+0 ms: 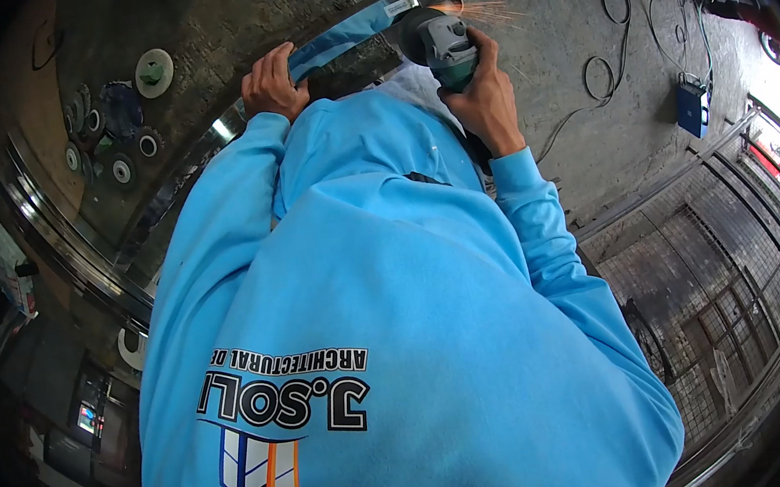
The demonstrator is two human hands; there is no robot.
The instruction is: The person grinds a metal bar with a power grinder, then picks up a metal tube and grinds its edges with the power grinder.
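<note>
My left hand (273, 83) is wrapped round the near left part of a long metal bar (352, 36), which has blue film and a white label on it. An angle grinder (445, 47) is gripped in my right hand (486, 91). The grinder's disc (413, 34) is at the bar's right end, and orange sparks (485, 12) fly off to the right. A round metal end (452, 3) shows beside the disc. Where exactly the disc touches is hidden by the grinder head.
Several grinding discs (123, 169) lie on the left, near a larger disc (153, 73). Cables (597, 77) curl across the floor on the right, beside a blue box (692, 105). Metal grating (698, 278) is at the lower right. Long shiny metal rails (67, 241) run along the left.
</note>
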